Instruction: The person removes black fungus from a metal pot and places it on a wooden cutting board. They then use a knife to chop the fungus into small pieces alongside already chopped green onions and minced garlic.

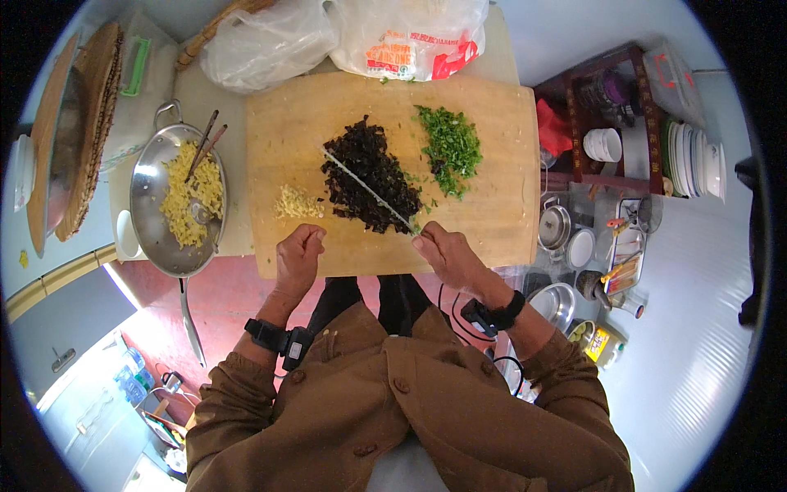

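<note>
My right hand (449, 253) is closed on the handle of a kitchen knife (367, 189), whose blade shows edge-on as a thin line. The blade lies across a dark heap of chopped food (364, 175), perhaps wood ear fungus, on a wooden cutting board (479, 240). Curled and holding nothing that I can see, my left hand (299, 255) is at the board's near edge, just below a small pile of pale minced food (297, 202). Chopped green herbs (454, 150) lie right of the dark heap.
Left of the board stands a steel pan (146, 203) with scrambled egg (190, 224), chopsticks (206, 147) and a spoon-like utensil. White plastic bags (406, 40) rest behind the board. To the right are a dark shelf with bowls (602, 145), plates (695, 160) and steel pots.
</note>
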A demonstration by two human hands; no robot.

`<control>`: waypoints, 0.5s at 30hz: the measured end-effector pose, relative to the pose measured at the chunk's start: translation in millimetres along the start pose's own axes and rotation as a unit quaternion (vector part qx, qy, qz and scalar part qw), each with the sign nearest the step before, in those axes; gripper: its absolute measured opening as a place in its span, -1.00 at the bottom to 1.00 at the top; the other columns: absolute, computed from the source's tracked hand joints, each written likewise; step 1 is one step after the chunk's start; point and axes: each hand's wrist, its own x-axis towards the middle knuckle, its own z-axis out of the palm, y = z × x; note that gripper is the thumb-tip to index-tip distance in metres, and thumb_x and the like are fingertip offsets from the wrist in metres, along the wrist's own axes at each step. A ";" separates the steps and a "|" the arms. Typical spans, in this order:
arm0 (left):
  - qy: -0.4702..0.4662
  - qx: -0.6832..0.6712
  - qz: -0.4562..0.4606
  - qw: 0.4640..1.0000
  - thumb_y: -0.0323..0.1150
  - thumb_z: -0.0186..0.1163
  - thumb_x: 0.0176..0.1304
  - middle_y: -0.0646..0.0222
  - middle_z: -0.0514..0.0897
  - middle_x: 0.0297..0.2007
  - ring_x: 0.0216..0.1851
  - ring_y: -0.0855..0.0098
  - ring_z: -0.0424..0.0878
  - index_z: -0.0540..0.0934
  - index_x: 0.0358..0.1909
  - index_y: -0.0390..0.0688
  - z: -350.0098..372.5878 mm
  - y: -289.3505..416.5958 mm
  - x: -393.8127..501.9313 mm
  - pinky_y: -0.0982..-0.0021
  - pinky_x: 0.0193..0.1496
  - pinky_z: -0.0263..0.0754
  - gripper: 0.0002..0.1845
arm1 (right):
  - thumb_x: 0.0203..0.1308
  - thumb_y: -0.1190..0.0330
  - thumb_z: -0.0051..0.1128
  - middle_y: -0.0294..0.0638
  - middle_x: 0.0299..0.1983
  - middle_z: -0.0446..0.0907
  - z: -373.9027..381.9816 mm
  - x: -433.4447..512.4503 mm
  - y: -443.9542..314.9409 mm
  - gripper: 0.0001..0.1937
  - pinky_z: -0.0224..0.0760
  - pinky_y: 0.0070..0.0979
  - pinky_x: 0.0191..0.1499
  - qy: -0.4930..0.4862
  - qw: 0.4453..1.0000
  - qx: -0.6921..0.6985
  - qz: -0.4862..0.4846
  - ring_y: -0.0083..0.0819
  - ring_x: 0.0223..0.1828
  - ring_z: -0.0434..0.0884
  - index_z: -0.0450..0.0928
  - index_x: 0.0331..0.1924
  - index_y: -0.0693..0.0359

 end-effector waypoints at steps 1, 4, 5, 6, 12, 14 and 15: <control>-0.001 0.005 -0.005 1.000 -0.35 0.13 0.34 0.35 0.57 -0.58 -0.49 0.55 0.56 0.60 -0.28 -0.31 0.4 -0.8 0.0 0.49 -0.38 0.44 -0.80 | 0.45 0.02 -0.20 0.16 -0.52 0.49 0.2 0.5 0.1 -0.54 0.36 -0.11 -0.33 -0.004 1.000 -0.015 -0.004 0.15 -0.42 0.56 0.34 -0.23 0.38; 0.003 0.007 0.000 1.000 -0.36 0.13 0.34 0.35 0.57 -0.58 -0.48 0.55 0.56 0.60 -0.27 -0.32 1.3 -3.0 2.0 0.48 -0.38 0.45 -0.80 | 0.45 0.02 -0.20 0.17 -0.51 0.51 -1.0 0.1 -0.8 -0.53 0.38 -0.11 -0.33 -0.005 1.000 -0.018 0.003 0.15 -0.41 0.57 0.34 -0.23 0.37; 0.002 -0.001 0.005 1.000 -0.36 0.13 0.34 0.35 0.58 -0.58 -0.48 0.54 0.57 0.60 -0.27 -0.32 1.2 -3.5 1.4 0.48 -0.37 0.45 -0.80 | 0.45 0.02 -0.20 0.17 -0.50 0.51 -1.5 -1.5 -1.3 -0.53 0.38 -0.11 -0.33 -0.004 1.000 -0.008 0.012 0.15 -0.40 0.57 0.34 -0.23 0.37; 0.003 -0.009 0.012 1.000 -0.35 0.13 0.34 0.34 0.58 -0.58 -0.48 0.54 0.57 0.60 -0.27 -0.32 1.1 -3.8 1.6 0.48 -0.37 0.45 -0.80 | 0.45 0.01 -0.20 0.17 -0.50 0.51 -2.4 -1.7 -1.9 -0.53 0.38 -0.11 -0.33 0.009 1.000 -0.001 0.008 0.15 -0.40 0.57 0.33 -0.23 0.37; -0.009 0.011 -0.020 1.000 -0.35 0.13 0.34 0.32 0.59 -0.56 -0.49 0.53 0.57 0.60 -0.25 -0.31 -0.5 -0.7 2.2 0.46 -0.36 0.47 -0.80 | 0.44 0.02 -0.17 0.17 -0.52 0.51 -9.9 -0.2 1.5 -0.54 0.38 -0.14 -0.34 0.038 0.999 0.004 0.016 0.15 -0.42 0.56 0.33 -0.24 0.37; -0.013 0.019 -0.019 1.000 -0.36 0.13 0.34 0.32 0.60 -0.55 -0.49 0.54 0.56 0.60 -0.25 -0.31 0.3 0.8 3.6 0.47 -0.36 0.47 -0.81 | 0.44 0.04 -0.15 0.17 -0.52 0.50 -9.3 0.6 4.3 -0.55 0.38 -0.14 -0.34 0.034 0.999 0.023 0.029 0.14 -0.42 0.55 0.34 -0.23 0.37; -0.014 0.019 -0.017 1.000 -0.36 0.13 0.34 0.32 0.60 -0.55 -0.49 0.54 0.56 0.60 -0.25 -0.31 1.4 1.5 5.2 0.47 -0.36 0.46 -0.81 | 0.44 0.04 -0.15 0.16 -0.53 0.50 -8.6 0.6 5.5 -0.55 0.38 -0.15 -0.34 0.055 0.998 0.025 0.019 0.14 -0.43 0.55 0.35 -0.23 0.37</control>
